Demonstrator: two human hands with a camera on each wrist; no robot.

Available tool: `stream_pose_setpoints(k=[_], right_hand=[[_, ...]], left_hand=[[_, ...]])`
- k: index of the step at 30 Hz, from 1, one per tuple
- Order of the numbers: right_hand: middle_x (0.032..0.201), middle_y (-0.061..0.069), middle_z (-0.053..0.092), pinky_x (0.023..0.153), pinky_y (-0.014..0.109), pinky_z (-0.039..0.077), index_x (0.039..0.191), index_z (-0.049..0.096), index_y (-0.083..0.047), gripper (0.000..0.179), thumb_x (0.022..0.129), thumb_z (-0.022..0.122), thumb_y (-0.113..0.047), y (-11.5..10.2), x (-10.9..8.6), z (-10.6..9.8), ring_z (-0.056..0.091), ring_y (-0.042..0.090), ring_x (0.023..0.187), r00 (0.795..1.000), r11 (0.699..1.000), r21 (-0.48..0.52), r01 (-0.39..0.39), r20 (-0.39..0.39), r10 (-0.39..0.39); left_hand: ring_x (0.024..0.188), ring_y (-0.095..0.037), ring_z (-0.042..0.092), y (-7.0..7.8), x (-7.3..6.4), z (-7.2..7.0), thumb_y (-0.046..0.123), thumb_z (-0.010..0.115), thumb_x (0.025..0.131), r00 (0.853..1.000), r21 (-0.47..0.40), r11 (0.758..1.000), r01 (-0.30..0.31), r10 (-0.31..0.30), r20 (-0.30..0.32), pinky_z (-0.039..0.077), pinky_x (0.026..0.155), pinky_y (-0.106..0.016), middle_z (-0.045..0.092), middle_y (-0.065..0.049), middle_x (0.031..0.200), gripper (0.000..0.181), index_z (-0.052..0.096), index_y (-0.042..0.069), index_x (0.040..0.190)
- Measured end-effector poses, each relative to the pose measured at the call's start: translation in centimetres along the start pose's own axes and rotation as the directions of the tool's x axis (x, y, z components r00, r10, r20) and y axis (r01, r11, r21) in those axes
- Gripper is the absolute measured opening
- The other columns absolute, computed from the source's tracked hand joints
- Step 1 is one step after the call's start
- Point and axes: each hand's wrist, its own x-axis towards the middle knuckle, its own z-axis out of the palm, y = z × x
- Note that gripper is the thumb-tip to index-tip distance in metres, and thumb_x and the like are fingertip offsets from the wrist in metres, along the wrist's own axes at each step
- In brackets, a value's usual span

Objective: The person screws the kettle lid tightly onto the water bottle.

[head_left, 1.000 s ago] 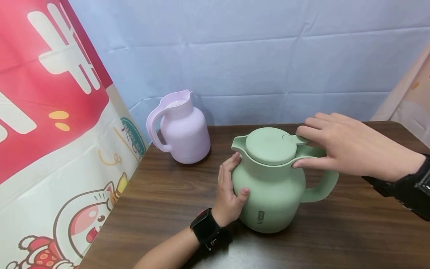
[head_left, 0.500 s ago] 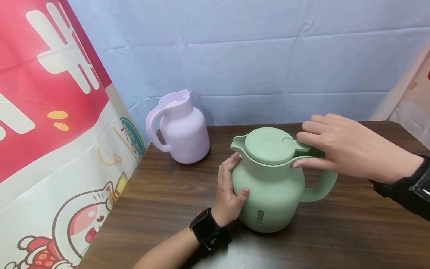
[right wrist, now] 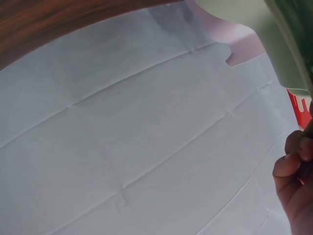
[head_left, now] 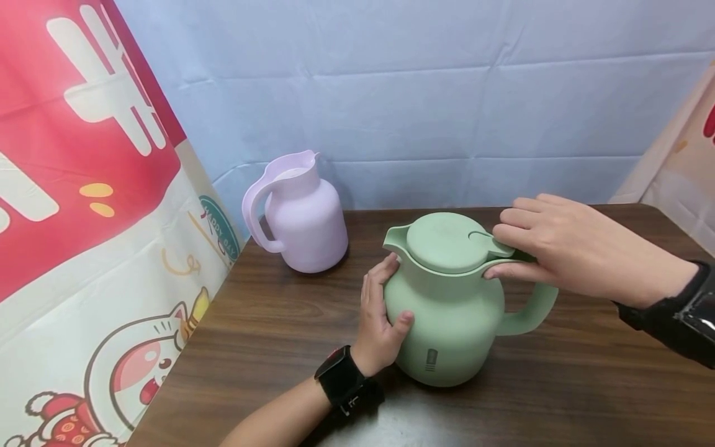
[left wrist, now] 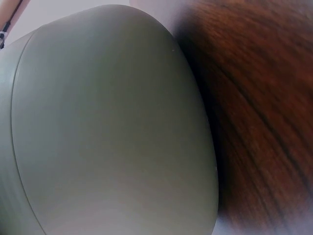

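Observation:
A light green thermal jug [head_left: 447, 323] stands upright on the wooden table, its spout to the left and handle to the right. My left hand [head_left: 382, 320] holds the left side of its body, thumb in front and fingers along the far side. The round lid [head_left: 447, 242] sits in the jug's mouth. With my right hand [head_left: 536, 239] I pinch near the lid's lever [head_left: 503, 249], index finger on it and thumb against the rim by the handle [head_left: 530, 320]. In the left wrist view the jug body [left wrist: 112, 117] fills most of the picture; the left hand is out of it.
A lilac jug [head_left: 310, 223] stands at the back left of the table [head_left: 279, 347], its handle to the left. A pale blue cloth [head_left: 413, 112] hangs behind the table, and a printed cartoon sheet [head_left: 139, 261] hangs at the left.
The lid's lever has turned slightly toward the front, with my right fingers following it. My left hand has kept its place on the green jug.

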Motion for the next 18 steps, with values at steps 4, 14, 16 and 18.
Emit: stream_pose_setpoints(k=[4,14,16,18], right_hand=[[0.069,-0.01,0.032,0.057,0.024,0.027,0.072,0.045,-0.015,0.05,0.093,0.042,-0.06,-0.1,-0.3,0.0,0.027,0.006,0.062,0.999,0.999,-0.006,-0.04,0.002,0.04],[0.07,-0.015,0.04,0.053,0.025,0.03,0.086,0.055,-0.017,0.033,0.079,0.07,-0.046,-2.0,-2.7,-0.3,0.035,0.006,0.061,0.92,0.924,-0.032,-0.382,0.085,0.383],[0.073,-0.017,0.044,0.055,0.023,0.032,0.092,0.058,-0.02,0.027,0.077,0.076,-0.033,-2.7,-3.2,-0.5,0.037,0.004,0.063,0.875,0.88,-0.001,-0.475,0.107,0.472],[0.08,-0.015,0.05,0.057,0.019,0.034,0.101,0.06,-0.019,0.028,0.079,0.077,-0.02,-3.3,-3.8,-0.3,0.041,0.002,0.068,0.855,0.85,0.097,-0.518,0.088,0.511]], left_hand=[[0.129,-0.029,0.036,-0.1,0.0,0.0,0.06,0.031,0.096,1.0,0.012,1.0,-0.004,0.004,0.002,0.027,0.1,-0.046,0.037,-0.014,0.144,0.073,0.036,-0.001,0.137],[0.128,-0.028,0.037,-0.2,-0.1,0.1,0.06,0.03,0.096,1.0,0.032,0.999,-0.017,0.017,-0.001,0.028,0.098,-0.046,0.038,-0.013,0.144,0.073,0.036,-0.001,0.138],[0.128,-0.028,0.037,-0.2,0.0,0.1,0.059,0.03,0.096,1.0,0.037,0.999,-0.021,0.021,0.001,0.029,0.098,-0.046,0.038,-0.013,0.144,0.074,0.036,-0.001,0.138],[0.128,-0.028,0.038,-0.2,0.0,0.0,0.059,0.03,0.096,1.0,0.036,0.999,-0.02,0.021,-0.003,0.029,0.098,-0.046,0.038,-0.013,0.144,0.073,0.036,-0.001,0.137]])
